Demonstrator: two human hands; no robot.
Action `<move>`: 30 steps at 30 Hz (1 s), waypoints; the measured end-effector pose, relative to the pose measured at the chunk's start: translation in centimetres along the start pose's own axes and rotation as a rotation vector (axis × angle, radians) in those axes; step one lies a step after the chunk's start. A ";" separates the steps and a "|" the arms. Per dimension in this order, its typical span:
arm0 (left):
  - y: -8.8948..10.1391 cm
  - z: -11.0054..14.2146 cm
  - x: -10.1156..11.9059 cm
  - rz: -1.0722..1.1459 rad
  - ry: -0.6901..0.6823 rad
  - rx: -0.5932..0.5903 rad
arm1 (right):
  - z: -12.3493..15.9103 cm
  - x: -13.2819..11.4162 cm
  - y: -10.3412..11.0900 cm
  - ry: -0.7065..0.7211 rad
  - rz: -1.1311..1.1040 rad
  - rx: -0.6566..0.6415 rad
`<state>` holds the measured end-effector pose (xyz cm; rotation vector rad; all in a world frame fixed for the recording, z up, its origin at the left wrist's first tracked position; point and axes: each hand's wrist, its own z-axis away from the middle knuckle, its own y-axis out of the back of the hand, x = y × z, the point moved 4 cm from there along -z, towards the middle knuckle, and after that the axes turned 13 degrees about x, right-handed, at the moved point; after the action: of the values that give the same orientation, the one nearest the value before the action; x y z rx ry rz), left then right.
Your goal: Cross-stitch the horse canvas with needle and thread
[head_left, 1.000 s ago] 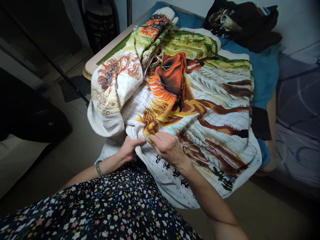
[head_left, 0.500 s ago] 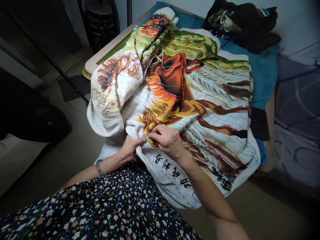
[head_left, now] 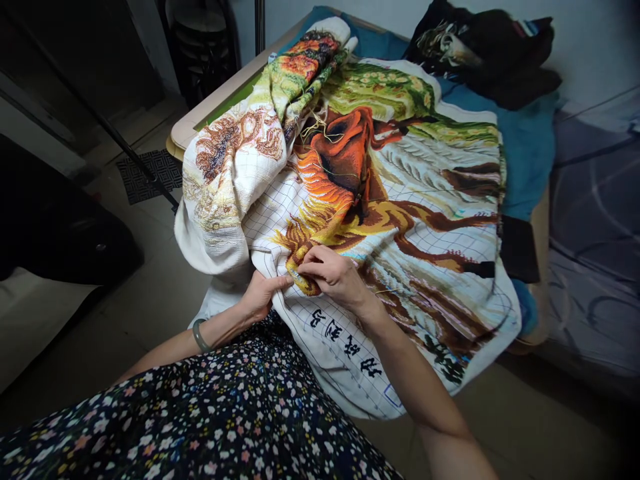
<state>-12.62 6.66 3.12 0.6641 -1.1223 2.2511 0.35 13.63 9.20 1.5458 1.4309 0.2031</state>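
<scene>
A large cross-stitch cloth with stitched horses and black characters drapes over the table's near edge and my lap. My left hand grips its near edge, thumb on top and the other fingers hidden beneath. Just to the right, my right hand is closed in a pinch at the yellow-brown horse head. What sits between those fingertips is too small to make out. Loose yellowish threads lie on the cloth farther up. The left part of the cloth is rolled and folded over, showing the stitching's back.
Under the cloth stands a pale wooden table with a teal cover. A dark bag with thread bundles sits at its far right. A black pole slants at left, near a patterned mat on the floor.
My right hand has shifted very slightly up, still pinched at the horse head. The left hand keeps its hold in the same place.
</scene>
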 end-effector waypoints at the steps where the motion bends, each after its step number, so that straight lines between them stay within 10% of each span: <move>1: 0.0 0.0 0.0 0.002 0.002 0.004 | 0.0 0.1 0.0 -0.008 -0.018 0.003; 21: -0.1 0.2 0.1 -0.021 -0.023 -0.016 | -0.4 -2.5 1.0 0.176 0.424 -0.021; 30: -0.1 0.1 0.0 -0.041 -0.054 -0.026 | -0.2 -1.2 1.8 -0.433 -0.329 0.053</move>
<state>-12.54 6.65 3.24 0.7346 -1.1519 2.1926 1.09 13.09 11.14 1.2723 1.3197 -0.3497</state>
